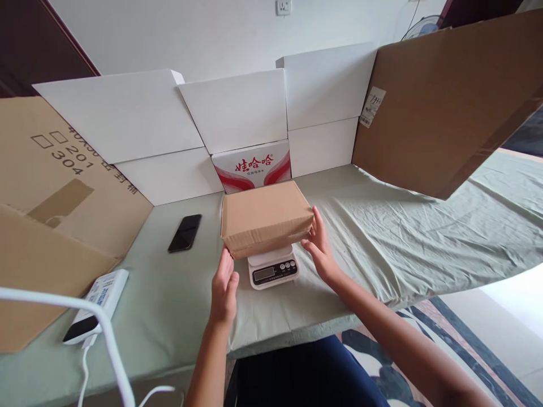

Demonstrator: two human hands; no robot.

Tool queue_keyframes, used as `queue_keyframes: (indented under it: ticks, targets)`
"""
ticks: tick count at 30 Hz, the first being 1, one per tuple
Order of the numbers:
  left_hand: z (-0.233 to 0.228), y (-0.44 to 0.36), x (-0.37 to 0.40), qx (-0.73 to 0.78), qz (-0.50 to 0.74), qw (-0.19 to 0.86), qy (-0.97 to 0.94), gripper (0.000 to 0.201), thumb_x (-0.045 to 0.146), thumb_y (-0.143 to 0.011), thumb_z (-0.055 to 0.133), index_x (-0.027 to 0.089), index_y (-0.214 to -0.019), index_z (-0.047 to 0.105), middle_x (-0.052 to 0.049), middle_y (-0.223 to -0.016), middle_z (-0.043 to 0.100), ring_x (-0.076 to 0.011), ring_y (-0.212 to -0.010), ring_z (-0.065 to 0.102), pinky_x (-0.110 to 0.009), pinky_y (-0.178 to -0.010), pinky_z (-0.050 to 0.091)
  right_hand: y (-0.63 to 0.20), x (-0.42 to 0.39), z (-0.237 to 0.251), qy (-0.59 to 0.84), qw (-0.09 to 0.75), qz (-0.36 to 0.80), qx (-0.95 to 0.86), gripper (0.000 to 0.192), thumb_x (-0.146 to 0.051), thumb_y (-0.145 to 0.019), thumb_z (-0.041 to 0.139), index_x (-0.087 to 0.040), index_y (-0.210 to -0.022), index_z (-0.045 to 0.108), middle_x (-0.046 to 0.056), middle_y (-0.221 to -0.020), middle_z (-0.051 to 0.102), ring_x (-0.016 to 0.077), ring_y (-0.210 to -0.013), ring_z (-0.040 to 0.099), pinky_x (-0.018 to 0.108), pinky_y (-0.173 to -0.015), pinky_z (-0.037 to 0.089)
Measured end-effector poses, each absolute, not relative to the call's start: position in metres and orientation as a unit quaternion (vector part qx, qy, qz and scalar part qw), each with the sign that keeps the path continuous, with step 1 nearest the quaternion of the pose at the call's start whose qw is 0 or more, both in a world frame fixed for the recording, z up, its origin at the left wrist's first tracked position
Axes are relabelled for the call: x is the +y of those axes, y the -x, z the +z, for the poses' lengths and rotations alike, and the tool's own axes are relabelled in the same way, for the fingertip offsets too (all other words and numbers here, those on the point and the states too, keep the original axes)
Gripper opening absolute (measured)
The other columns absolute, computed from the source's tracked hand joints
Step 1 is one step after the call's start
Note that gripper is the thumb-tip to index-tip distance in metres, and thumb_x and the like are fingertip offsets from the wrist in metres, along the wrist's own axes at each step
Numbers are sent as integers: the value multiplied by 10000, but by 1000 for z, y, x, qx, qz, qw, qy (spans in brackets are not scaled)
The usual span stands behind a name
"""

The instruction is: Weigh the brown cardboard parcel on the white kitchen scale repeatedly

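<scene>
Brown cardboard box (265,217) sits on top of small white kitchen scale (274,267), centre of table, box long side running left-right and overhanging the scale on both ends. Box closed, slight crease along the front lower edge. Scale display and three buttons face me; readout too small to tell.

My left hand (224,288): open, fingers straight and together, palm turned inward toward the box. Fingertips at the box's front-left lower corner, touching or just short of it; cannot tell which. Nothing gripped.

My right hand (319,246): open, fingers loosely spread, fingertips against the box's right end face. Contact looks light, no wrap around the box, nothing gripped.

Table covered w/ pale green cloth (403,237), wrinkled on the right side. Black phone (185,232) lies flat, screen up, left of the box, apart from it. White power bank (97,305) near the front-left edge w/ white cable (85,367) hanging off. White bar (63,302) crosses the lower-left foreground, very near the camera.

Behind the box: red-and-white printed carton (252,165), just behind, flanked by white folded boxes (127,121) stacked along the back. Flat brown cardboard sheet (51,186) at left w/ printed numbers; another large brown sheet (445,102) leaning at right, label on its left edge.
</scene>
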State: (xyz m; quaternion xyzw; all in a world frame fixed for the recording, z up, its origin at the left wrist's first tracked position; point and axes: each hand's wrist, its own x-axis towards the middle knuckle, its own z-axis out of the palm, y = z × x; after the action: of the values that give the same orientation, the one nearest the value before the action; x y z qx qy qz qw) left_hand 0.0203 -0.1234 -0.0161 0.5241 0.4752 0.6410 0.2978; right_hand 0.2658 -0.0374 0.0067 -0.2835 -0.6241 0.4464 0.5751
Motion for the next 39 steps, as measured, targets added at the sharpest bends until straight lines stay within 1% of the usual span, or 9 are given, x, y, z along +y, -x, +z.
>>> queue_keyframes:
  ticks: [5, 8, 14, 19, 25, 29, 34, 36, 39]
  targets:
    - [25, -9, -70, 433, 648, 273, -563, 814, 574, -910, 617, 174, -1585, 404, -149, -1647, 393, -334, -1565, 249, -467, -1272, 236, -255, 3, 44, 242, 600, 402, -648, 815, -568, -946, 584, -404, -1608, 138, 43, -1664, 325, 290, -1514, 388, 542, -1223, 379]
    - [35, -1, -25, 423, 650, 268, -572, 768, 593, -909, 603, 160, -1531, 479, -155, -1604, 459, -337, -1548, 306, -453, -1263, 259, -241, 45, 46, 257, 602, 384, -652, 822, -542, -935, 571, -388, -1604, 118, 60, -1639, 350, 294, -1463, 439, 539, -1184, 415]
    - [-1, 9, 19, 479, 640, 305, -518, 675, 563, -891, 622, 178, -1441, 558, -155, -1524, 548, -315, -1491, 422, -460, -1242, 291, -220, 96, 0, 291, 594, 434, -612, 873, -475, -854, 610, -354, -1590, 156, 62, -1613, 368, 292, -1476, 387, 543, -1203, 364]
    - [-30, 16, 20, 504, 651, 330, -462, 634, 548, -871, 649, 196, -1394, 585, -142, -1515, 558, -313, -1483, 434, -483, -1235, 307, -219, 101, -18, 305, 576, 453, -608, 866, -471, -818, 641, -315, -1563, 227, 84, -1527, 461, 288, -1380, 482, 522, -1201, 367]
    - [-36, 13, 21, 507, 649, 327, -464, 633, 541, -897, 624, 181, -1414, 569, -153, -1537, 537, -321, -1502, 404, -507, -1230, 315, -223, 97, -17, 312, 568, 473, -597, 790, -408, -814, 637, -303, -1516, 290, 99, -1448, 531, 283, -1209, 587, 540, -1137, 427]
    - [-38, 18, 20, 521, 663, 314, -437, 761, 603, -884, 610, 180, -1504, 483, -164, -1632, 413, -311, -1542, 330, -476, -1250, 277, -225, 95, -18, 313, 571, 481, -587, 860, -395, -808, 632, -329, -1561, 223, 98, -1560, 441, 289, -1335, 535, 568, -1183, 380]
    - [-36, 34, 20, 526, 703, 280, -389, 799, 642, -908, 530, 198, -1561, 415, -153, -1690, 300, -296, -1563, 276, -444, -1254, 270, -231, 95, -20, 331, 597, 452, -574, 860, -451, -815, 628, -380, -1567, 217, 19, -1690, 252, 260, -1570, 271, 554, -1268, 269]
    - [-34, 37, 20, 524, 710, 276, -381, 798, 643, -911, 517, 192, -1562, 417, -159, -1686, 306, -295, -1563, 275, -441, -1253, 270, -233, 95, -21, 337, 594, 450, -575, 870, -457, -818, 629, -362, -1578, 217, 26, -1691, 256, 258, -1578, 258, 544, -1270, 274]
    - [-34, 35, 21, 524, 707, 283, -383, 809, 661, -899, 525, 194, -1553, 437, -157, -1679, 323, -296, -1559, 288, -441, -1254, 266, -233, 93, -21, 349, 574, 473, -569, 895, -451, -824, 633, -356, -1597, 192, 66, -1657, 342, 284, -1533, 350, 581, -1238, 310]
